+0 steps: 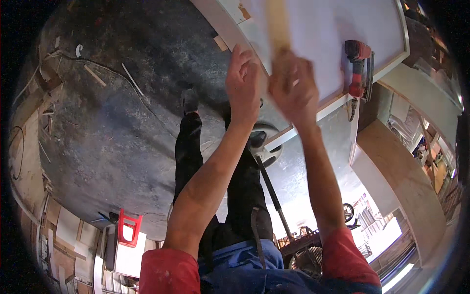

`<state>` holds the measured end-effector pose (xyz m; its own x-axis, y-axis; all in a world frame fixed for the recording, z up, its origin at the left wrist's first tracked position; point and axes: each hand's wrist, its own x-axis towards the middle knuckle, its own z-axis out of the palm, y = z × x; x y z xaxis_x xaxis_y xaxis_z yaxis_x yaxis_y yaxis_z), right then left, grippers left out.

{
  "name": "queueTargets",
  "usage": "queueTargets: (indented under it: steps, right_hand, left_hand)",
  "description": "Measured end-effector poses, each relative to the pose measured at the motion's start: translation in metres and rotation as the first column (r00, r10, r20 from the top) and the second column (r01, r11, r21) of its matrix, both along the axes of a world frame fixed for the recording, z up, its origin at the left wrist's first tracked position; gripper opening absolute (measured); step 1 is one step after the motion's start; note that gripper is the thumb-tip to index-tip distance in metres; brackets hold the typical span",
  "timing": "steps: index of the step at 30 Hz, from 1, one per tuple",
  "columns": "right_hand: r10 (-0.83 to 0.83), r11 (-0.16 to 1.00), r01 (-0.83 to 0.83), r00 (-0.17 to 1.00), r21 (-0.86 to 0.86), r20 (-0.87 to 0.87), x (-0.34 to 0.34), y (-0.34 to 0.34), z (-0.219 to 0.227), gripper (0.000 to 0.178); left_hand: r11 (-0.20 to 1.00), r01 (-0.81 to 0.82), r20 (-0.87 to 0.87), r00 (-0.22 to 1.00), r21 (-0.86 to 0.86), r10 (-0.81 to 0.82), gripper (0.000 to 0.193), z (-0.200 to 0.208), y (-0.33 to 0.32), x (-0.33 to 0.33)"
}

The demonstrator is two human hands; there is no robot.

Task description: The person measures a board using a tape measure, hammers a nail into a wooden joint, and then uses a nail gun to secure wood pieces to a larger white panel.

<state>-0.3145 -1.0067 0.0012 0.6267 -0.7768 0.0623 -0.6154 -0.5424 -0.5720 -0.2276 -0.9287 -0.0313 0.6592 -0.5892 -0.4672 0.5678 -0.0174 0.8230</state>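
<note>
My right hand (296,90), smeared by motion, is closed over the white panel (323,29) around the lower end of a yellowish strip (278,22). The strip runs away from me over the panel and is too blurred to tell its material. My left hand (243,81) is raised at the panel's near left edge, its fingers loosely bent and apart, with nothing visible in them. Whether it touches the edge I cannot tell. To the right, a red and black nail gun (359,68) lies on the panel's framed edge, a hose fitting at its lower end.
Below the panel stands a grey round base with a dark pole (269,186). Thin offcuts (132,78) and a cable lie on the dark floor at left. A red stool (129,228) is at lower left. Large wooden boards (401,176) stand at right.
</note>
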Motion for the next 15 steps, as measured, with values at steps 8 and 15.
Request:
queueTargets:
  steps: [8, 15]
  right_hand:
    - [0.267, 0.929, -0.2, 0.945, 0.311, -0.19, 0.019, 0.026, 0.008, 0.05]
    - [-0.104, 0.948, 0.118, 0.993, 0.296, -0.062, 0.011, -0.017, -0.015, 0.018]
  left_hand:
    - [0.977, -0.086, -0.064, 0.993, 0.194, 0.1, 0.04, -0.038, 0.017, 0.027]
    - [0.975, 0.051, -0.071, 0.997, 0.216, -0.037, 0.032, -0.059, -0.011, 0.03]
